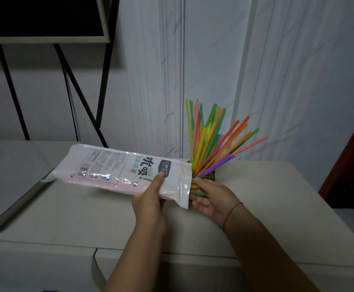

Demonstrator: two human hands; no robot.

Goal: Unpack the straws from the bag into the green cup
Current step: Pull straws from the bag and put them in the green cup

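Observation:
A white plastic straw bag (117, 167) with printed labels lies almost level above the cabinet top, its open mouth pointing right. My left hand (151, 199) grips the bag near its mouth, thumb on top. At the mouth, my right hand (212, 199) pinches the ends of a few green and yellow straws (196, 189) that stick out of the bag. Just behind, many coloured straws (209, 142) fan upward out of the green cup (208, 177), which is mostly hidden by the bag and my right hand.
The beige cabinet top (266, 197) runs to a wall of white drapes at the back. A black metal stand (81, 91) with a dark framed panel rises at the back left. A flat grey slab (14, 182) lies on the left. A dark doorway is at the far right.

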